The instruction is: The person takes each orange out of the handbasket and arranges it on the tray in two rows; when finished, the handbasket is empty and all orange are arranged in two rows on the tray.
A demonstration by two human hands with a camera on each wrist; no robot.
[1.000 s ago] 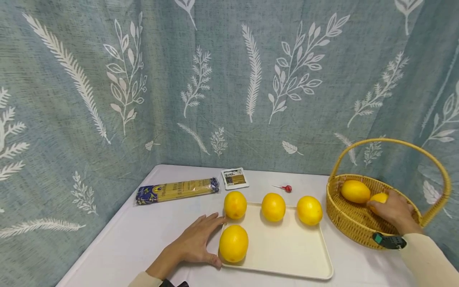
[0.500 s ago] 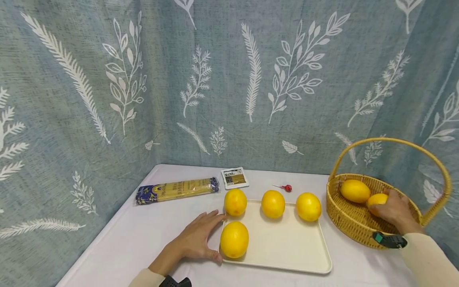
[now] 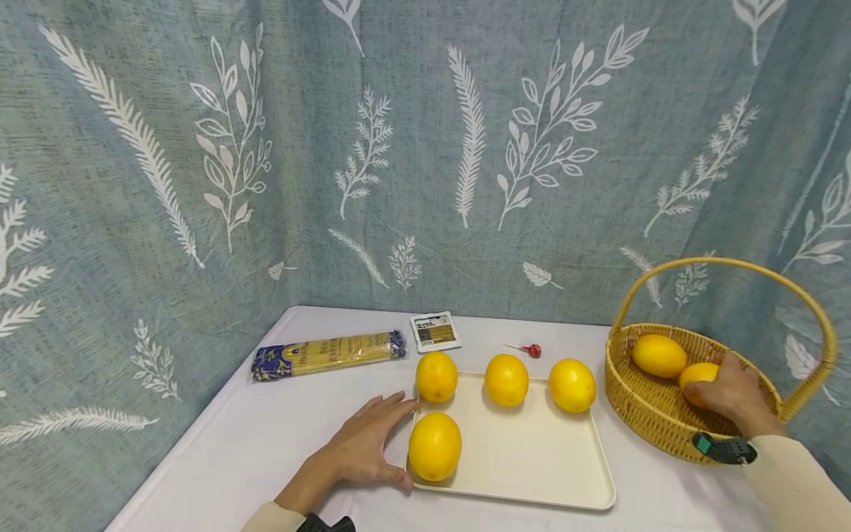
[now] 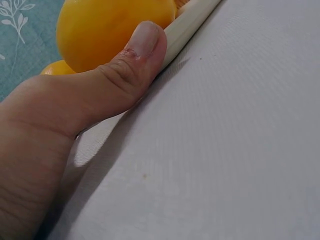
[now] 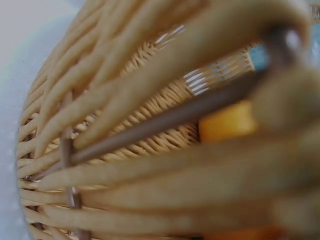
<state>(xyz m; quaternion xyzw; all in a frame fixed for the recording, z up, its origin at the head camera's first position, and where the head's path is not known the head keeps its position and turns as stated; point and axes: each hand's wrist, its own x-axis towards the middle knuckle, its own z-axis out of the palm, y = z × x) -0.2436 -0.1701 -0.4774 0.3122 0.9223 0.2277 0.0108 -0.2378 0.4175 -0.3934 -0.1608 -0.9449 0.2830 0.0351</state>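
In the head view my left hand lies at the left side of a cream tray, thumb and fingertips at its edge. The thumb shows against the rim in the left wrist view, beside a yellow lemon. Two lemons stand along the tray's left side, one of them the near lemon; two more stand along its far edge. My right hand reaches into a wicker basket and grips a lemon. Another lemon lies beside it. Basket weave hides this hand in the right wrist view.
A pack of spaghetti lies at the back left of the white table. Next to it is a small flat packet, and farther right a red lollipop. The basket's tall handle arches over its opening. A patterned curtain hangs behind.
The tray and its lemons have shifted slightly away from me, with my left hand at the edge. In the basket, the gripped lemon has moved slightly nearer and more of it shows.
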